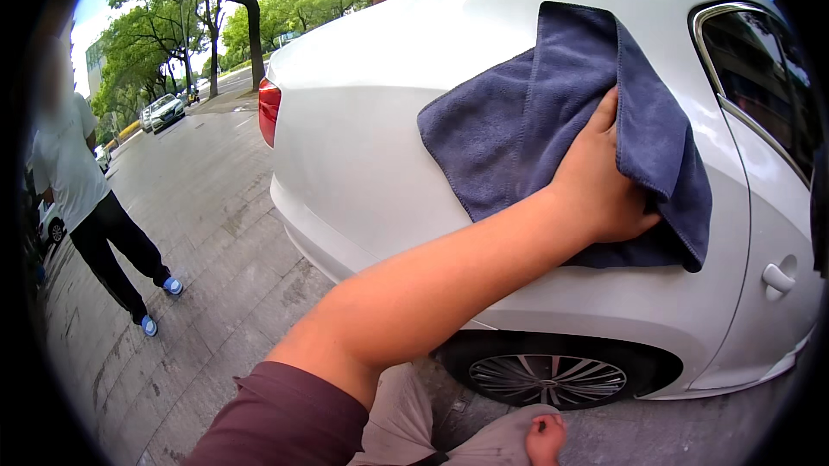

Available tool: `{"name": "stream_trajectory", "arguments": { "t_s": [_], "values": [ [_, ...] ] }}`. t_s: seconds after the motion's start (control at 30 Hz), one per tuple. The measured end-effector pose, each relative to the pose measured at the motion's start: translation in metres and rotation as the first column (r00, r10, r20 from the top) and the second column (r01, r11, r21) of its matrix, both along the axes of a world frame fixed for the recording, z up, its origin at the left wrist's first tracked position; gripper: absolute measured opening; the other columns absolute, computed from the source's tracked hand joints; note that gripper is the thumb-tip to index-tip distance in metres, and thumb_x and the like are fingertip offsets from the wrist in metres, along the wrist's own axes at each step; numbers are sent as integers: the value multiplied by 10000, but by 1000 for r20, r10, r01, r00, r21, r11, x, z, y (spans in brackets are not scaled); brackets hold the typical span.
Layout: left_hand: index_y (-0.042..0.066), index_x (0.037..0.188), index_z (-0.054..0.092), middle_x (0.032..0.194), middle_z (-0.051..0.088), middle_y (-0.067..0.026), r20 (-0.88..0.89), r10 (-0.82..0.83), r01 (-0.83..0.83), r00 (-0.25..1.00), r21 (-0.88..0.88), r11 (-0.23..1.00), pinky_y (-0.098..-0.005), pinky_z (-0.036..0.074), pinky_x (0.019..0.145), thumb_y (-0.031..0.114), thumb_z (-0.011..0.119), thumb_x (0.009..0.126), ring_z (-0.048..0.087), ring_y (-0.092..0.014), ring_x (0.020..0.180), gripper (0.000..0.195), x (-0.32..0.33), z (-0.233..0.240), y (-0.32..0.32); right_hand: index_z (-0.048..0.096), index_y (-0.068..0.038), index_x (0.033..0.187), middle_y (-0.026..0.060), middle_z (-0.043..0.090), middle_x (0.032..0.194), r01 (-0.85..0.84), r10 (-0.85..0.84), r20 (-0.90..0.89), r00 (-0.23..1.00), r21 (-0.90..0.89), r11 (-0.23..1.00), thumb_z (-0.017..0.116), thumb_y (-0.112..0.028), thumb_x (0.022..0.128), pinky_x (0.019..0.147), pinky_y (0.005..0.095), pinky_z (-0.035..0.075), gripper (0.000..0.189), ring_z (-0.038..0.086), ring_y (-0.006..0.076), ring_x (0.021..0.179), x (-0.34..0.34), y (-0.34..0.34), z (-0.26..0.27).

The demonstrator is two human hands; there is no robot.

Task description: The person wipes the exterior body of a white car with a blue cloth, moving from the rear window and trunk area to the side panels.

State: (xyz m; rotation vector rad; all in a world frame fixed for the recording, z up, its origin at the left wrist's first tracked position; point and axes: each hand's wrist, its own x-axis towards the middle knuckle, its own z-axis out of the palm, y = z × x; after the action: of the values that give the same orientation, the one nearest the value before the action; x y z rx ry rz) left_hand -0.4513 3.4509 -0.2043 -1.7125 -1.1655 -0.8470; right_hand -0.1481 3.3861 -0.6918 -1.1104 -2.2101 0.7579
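Note:
My left hand [602, 184] reaches across and holds a dark blue-grey microfiber cloth [482, 129] against the rear side panel of a white car [353, 161]. Part of the cloth folds over my fingers and hides most of them. One flap of it spreads flat on the panel toward the tail; its lower edge hangs above the rear wheel arch. Low in the view, my right hand [545, 438] is by my right knee, its fingers curled, with nothing visible in it.
The red tail light [269, 112] is at the car's left end; the door handle [778, 278] and rear window [745, 71] are on the right. Below sits the rear wheel [547, 378]. A person [78, 161] stands on the paving [214, 252] at left, with parked cars [165, 110] beyond.

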Motion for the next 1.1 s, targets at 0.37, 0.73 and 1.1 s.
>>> {"name": "stream_trajectory", "arguments": {
  "t_s": [0.37, 0.73, 1.1],
  "values": [
    [72, 1366, 693, 1353, 693, -210, 579, 383, -439, 720, -47, 897, -427, 462, 1133, 327, 650, 1017, 622, -402, 1288, 435, -271, -34, -183, 721, -74, 954, 182, 714, 938, 108, -115, -55, 992, -116, 987, 667, -66, 884, 869, 502, 550, 88, 675, 420, 940, 21, -23, 41],
    [159, 1416, 631, 1552, 568, -137, -35, -53, 51, 998, -75, 996, -656, 151, 1322, 420, 510, 1004, 414, -362, 1525, 502, 24, -42, -12, 750, -77, 1025, 196, 734, 1078, -103, 113, 235, 965, -55, 993, 681, -160, 922, 915, 504, 553, 149, 681, 429, 1013, -20, -17, 44],
    [134, 1212, 735, 1295, 723, -154, 205, 385, -404, 900, 62, 913, -517, 435, 1137, 408, 627, 982, 632, -406, 1261, 374, -156, -6, -130, 355, 20, 1634, 256, 678, 1296, -455, 675, -450, 585, 507, 732, 520, 124, 974, 937, 408, 604, 688, 715, 305, 1083, -65, 4, 288]
  ]
}}
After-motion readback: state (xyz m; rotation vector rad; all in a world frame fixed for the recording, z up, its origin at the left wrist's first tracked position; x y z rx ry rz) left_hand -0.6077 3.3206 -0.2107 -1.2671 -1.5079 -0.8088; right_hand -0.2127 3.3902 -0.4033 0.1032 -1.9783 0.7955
